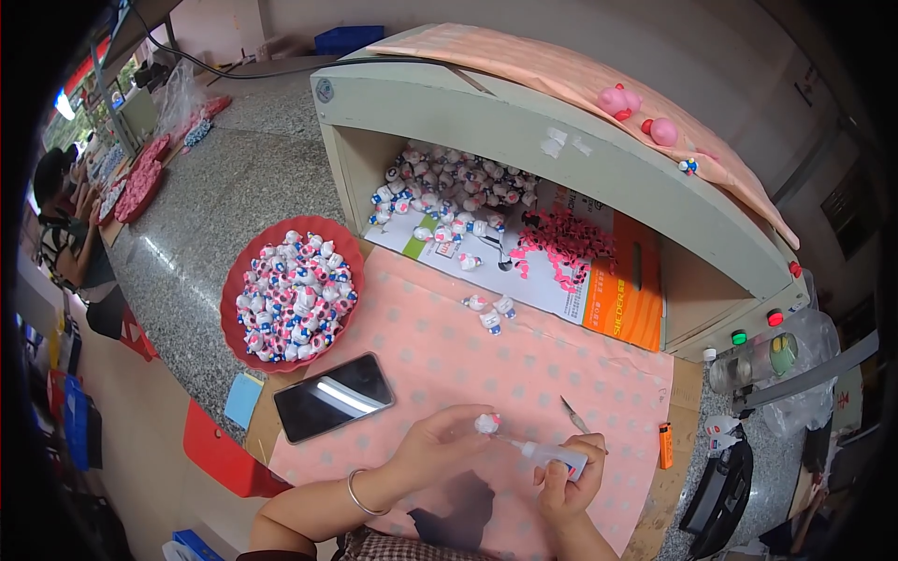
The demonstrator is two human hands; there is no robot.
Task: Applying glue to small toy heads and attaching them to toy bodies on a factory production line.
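Note:
My left hand (438, 446) pinches a small white and pink toy figure (486, 424) between its fingertips, a silver bangle on the wrist. My right hand (567, 479) grips a small white glue bottle (554, 455) whose thin nozzle points left and touches the figure. Both hands hover over a pink dotted cloth (440, 351) on the bench. A few loose figures (491, 311) lie on the cloth farther back.
A red bowl (234, 280) heaped with figures sits at left, a black phone (332, 396) before it. An open-fronted box (486, 112) holds a pile of figures (440, 192) and pink bows (561, 245). A craft knife (573, 414) and an orange lighter (665, 445) lie at right.

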